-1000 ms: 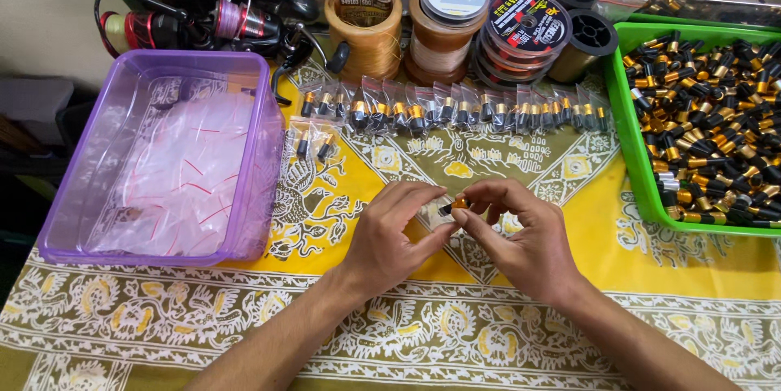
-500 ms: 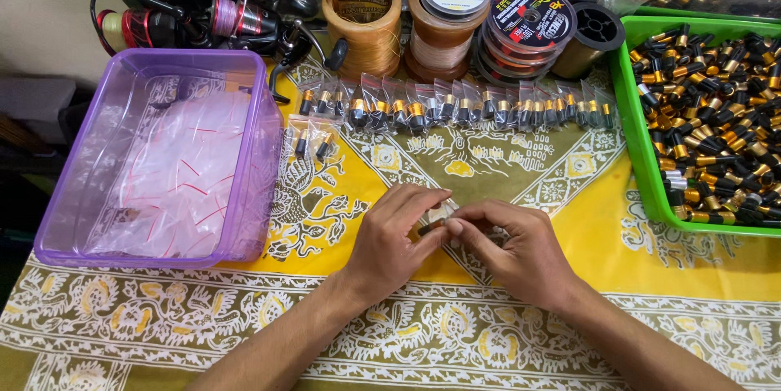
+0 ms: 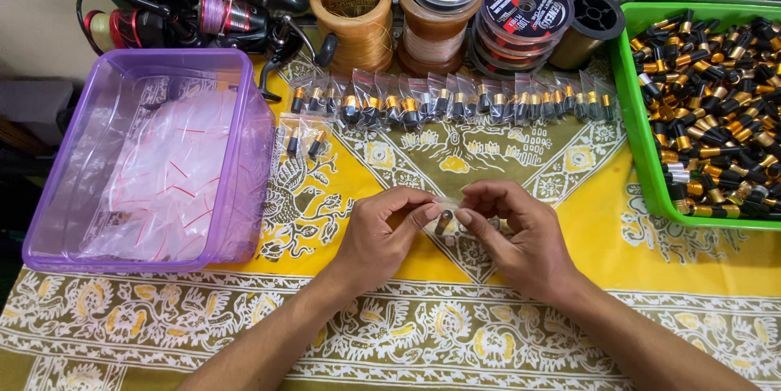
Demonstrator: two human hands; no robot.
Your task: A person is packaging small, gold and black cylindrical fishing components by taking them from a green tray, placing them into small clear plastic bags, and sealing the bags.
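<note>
My left hand (image 3: 381, 232) and my right hand (image 3: 512, 232) meet at the middle of the table. Together they pinch a small clear plastic bag (image 3: 445, 220) with a dark cylindrical part inside it. The fingertips of both hands press along the bag's top edge. A row of filled small bags (image 3: 455, 102), each holding a black and gold part, lies just beyond my hands. Two more filled bags (image 3: 303, 140) lie beside the purple tub.
A purple clear tub (image 3: 244, 155) of empty small bags stands at the left. A green tray (image 3: 643, 155) heaped with black and gold parts stands at the right. Spools of line (image 3: 443, 0) and a fishing reel (image 3: 211, 21) line the back. A yellow patterned cloth (image 3: 569, 334) covers the table.
My hands have drawn closer together over the small bag and lowered slightly toward the cloth. The fingers now press along its top edge.
</note>
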